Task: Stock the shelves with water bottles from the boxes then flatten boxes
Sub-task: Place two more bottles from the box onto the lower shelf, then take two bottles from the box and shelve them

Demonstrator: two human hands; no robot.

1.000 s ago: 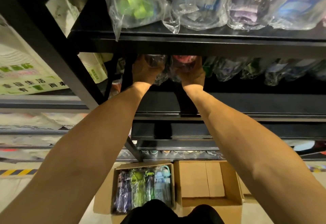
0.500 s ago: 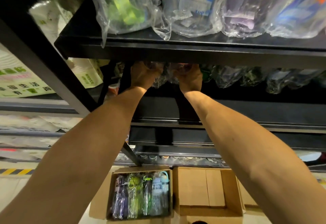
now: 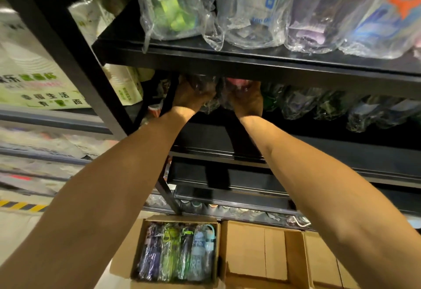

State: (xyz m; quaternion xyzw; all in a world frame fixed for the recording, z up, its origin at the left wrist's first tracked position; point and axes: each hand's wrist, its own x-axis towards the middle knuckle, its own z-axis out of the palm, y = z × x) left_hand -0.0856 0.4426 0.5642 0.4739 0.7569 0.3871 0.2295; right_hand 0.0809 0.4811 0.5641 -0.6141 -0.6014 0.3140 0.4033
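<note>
Head view, left hand [image 3: 188,99] grip curled round a dark wrapped bottle [image 3: 205,87], right hand [image 3: 249,104] grip curled round a pink-capped bottle [image 3: 235,83] beside it, both at the middle shelf [image 3: 330,143].

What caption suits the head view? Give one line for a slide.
Left hand and right hand hold wrapped bottles on a dark shelf; a box of bottles sits below.

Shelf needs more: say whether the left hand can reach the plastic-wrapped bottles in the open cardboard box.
Probably not now: the left hand grips a plastic-wrapped bottle on the black metal shelf.
</note>
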